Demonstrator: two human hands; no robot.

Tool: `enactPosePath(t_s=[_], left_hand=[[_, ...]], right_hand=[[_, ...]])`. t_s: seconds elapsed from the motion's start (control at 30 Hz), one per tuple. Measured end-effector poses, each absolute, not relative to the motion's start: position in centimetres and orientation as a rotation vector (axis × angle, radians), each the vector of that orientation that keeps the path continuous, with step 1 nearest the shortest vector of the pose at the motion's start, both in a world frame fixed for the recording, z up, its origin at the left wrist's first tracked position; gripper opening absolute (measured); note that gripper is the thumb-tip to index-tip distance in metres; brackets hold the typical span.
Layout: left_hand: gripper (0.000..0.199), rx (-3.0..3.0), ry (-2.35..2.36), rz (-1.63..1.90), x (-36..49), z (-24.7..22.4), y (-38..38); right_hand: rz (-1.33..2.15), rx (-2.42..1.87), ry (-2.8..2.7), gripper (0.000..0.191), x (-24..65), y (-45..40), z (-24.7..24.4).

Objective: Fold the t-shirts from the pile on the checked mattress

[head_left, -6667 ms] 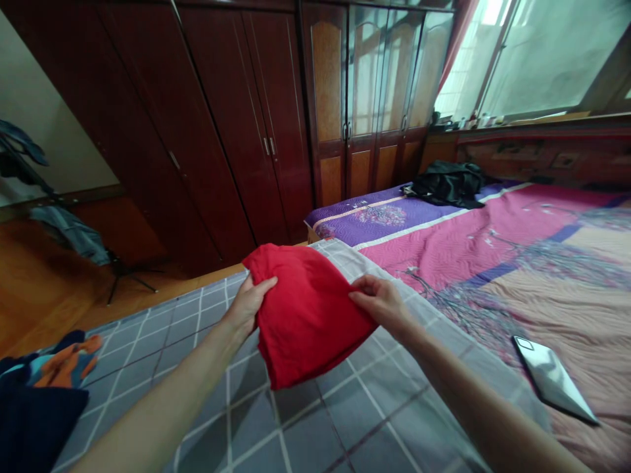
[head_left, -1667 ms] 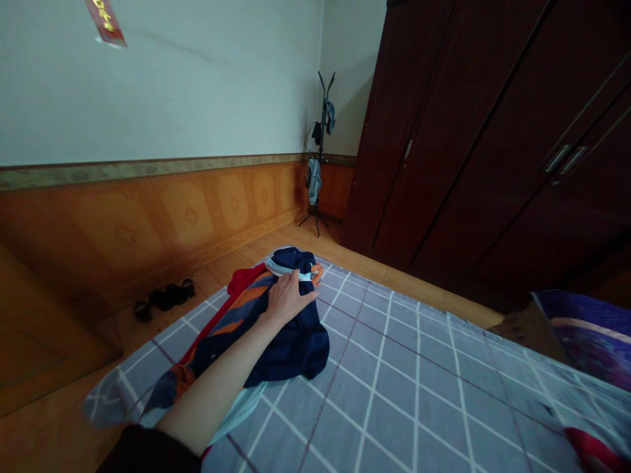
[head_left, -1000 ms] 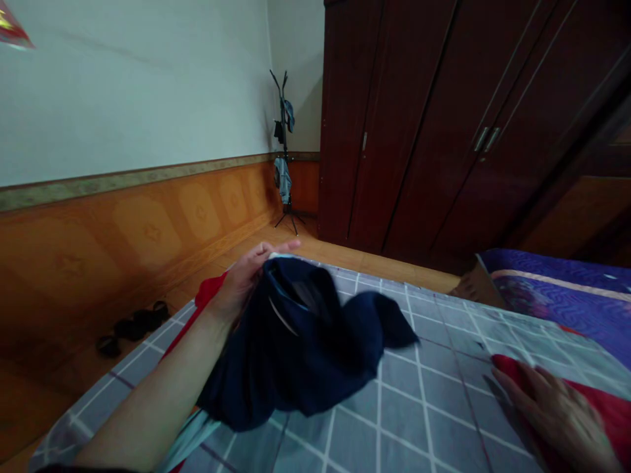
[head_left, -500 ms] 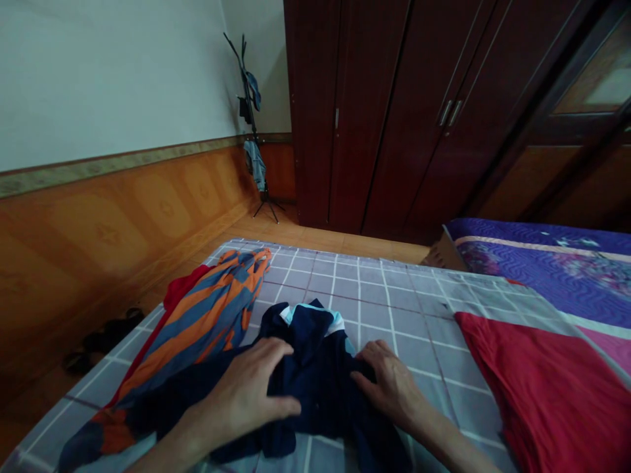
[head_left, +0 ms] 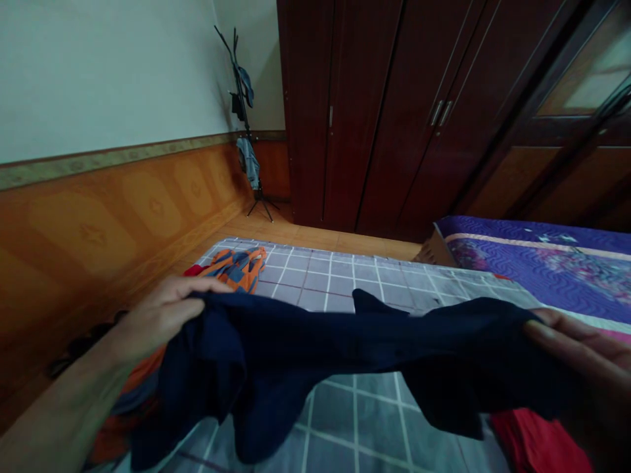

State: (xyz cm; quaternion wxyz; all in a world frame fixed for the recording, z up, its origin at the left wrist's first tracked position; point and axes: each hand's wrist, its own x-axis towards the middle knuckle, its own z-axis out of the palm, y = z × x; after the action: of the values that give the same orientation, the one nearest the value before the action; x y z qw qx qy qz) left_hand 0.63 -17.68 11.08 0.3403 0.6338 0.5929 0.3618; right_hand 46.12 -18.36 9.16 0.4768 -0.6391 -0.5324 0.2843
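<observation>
Dark wardrobe doors [head_left: 374, 112] fill the far side, with a black coat rack [head_left: 245, 125] in the corner to their left, well beyond my left grip [head_left: 167, 312]. A grey checked bedsheet [head_left: 345, 276] runs beneath both grips, and a purple quilt [head_left: 537, 263] lies past my right grip [head_left: 582, 355]. A navy garment [head_left: 315, 348] hangs stretched between them, up off the sheet, each grip closed on one end. An orange-and-blue striped garment [head_left: 235, 268] lies beyond the left grip; red cloth [head_left: 535, 443] lies below the right.
</observation>
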Motion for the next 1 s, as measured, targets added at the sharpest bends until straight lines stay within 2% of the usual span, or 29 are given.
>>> enactPosePath(t_s=[0.07, 0.13, 0.2, 0.27, 0.37, 0.47, 0.53, 0.6, 0.63, 0.73, 0.83, 0.9, 1.0], left_hand=[[0.031, 1.731, 1.62, 0.995, 0.9, 12.6, -14.1], [0.035, 1.893, 1.8, 0.999, 1.9, 13.0, -10.4], [0.042, 2.061, 2.055, 0.991, 3.5, 12.1, -7.7], [0.044, 2.222, 2.09, 0.942, 5.9, 10.4, -7.1], [0.033, 2.47, 1.663, 0.735, 10.6, 6.8, -10.8], [0.026, 2.586, 1.118, 0.25, 15.0, 3.0, -17.4], [0.051, 2.611, 0.921, 0.022, 16.6, 0.7, -21.0], [0.062, 2.634, 0.906, -0.06, 16.9, -1.2, -23.0], [0.059, 2.638, 0.958, -0.061, 16.7, -1.9, -23.3], [0.033, 2.536, 1.148, 0.033, 15.4, -2.7, -22.2], [0.017, 2.179, 1.257, 0.339, 14.1, -1.7, -20.2], [0.017, 1.902, 1.289, 0.57, 13.4, -0.5, -19.3], [0.031, 1.635, 1.243, 0.809, 12.6, 1.2, -18.5]], right_hand=[[0.924, -1.417, -1.029, 0.024, 46.4, -17.6, 9.8], [1.063, -1.286, -0.848, 0.026, 45.8, -16.4, 8.9], [1.114, -1.243, -0.81, 0.026, 45.2, -15.3, 6.8], [1.169, -1.294, -0.879, 0.031, 44.9, -14.7, 3.9], [1.162, -1.464, -1.035, 0.049, 45.8, -14.6, -0.3], [1.015, -1.574, -1.308, 0.047, 47.3, -15.0, -3.5], [0.908, -1.634, -1.522, 0.042, 47.9, -15.4, -4.9], [0.78, -1.703, -1.679, 0.044, 47.8, -16.0, -5.7], [0.669, -1.722, -1.736, 0.047, 47.4, -16.4, -5.8], [0.206, -1.694, -1.862, 0.054, 45.7, -18.0, -5.4], [-0.052, -1.573, -2.007, 0.059, 43.8, -19.4, -4.4], [-0.053, -1.497, -2.147, 0.058, 43.0, -19.8, -4.1], [-0.029, -1.429, -2.317, 0.054, 42.8, -19.3, -4.8]])
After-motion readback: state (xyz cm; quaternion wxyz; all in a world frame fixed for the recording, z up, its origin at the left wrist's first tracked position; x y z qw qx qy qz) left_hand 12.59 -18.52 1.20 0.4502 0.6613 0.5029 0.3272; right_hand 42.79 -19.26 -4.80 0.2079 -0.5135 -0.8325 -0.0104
